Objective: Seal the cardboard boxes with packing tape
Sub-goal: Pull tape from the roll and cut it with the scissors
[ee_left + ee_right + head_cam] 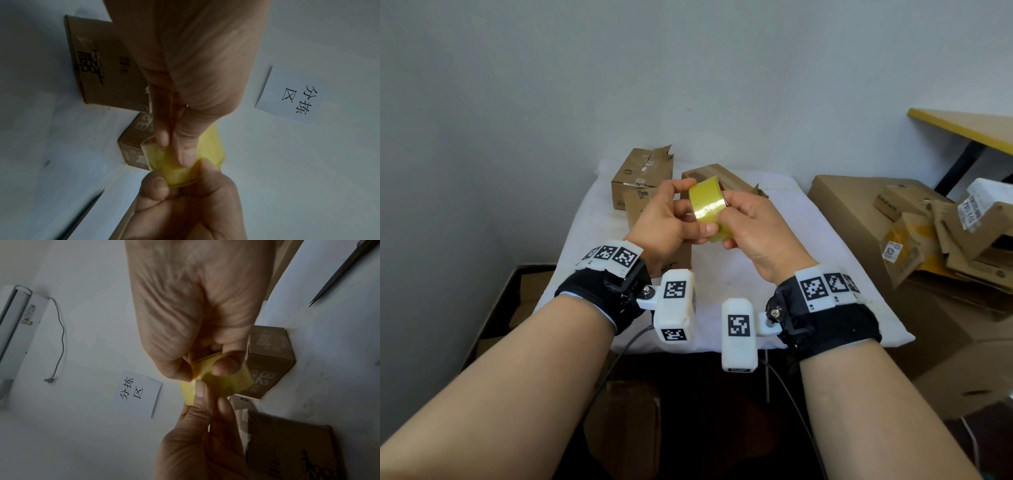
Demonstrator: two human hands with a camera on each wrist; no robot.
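Yellow tape roll point(710, 205) gripped above cardboard boxes point(643, 178).

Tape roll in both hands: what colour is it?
Translucent yellow; the round plastic tape roll shows best in the head view.

Boxes point(643, 178) at back of table point(808, 240). Tape point(710, 207) above table, in front of boxes. Box pile point(914, 226) right of table.

Two bare forearms with black wrist straps carrying white camera housings.
Above each strap, toward the left hand point(664, 222) and right hand point(760, 229), sits a white band of black-and-white square markers; screwed brackets hold the marker-labelled housings, each trailing a thin dark cable.
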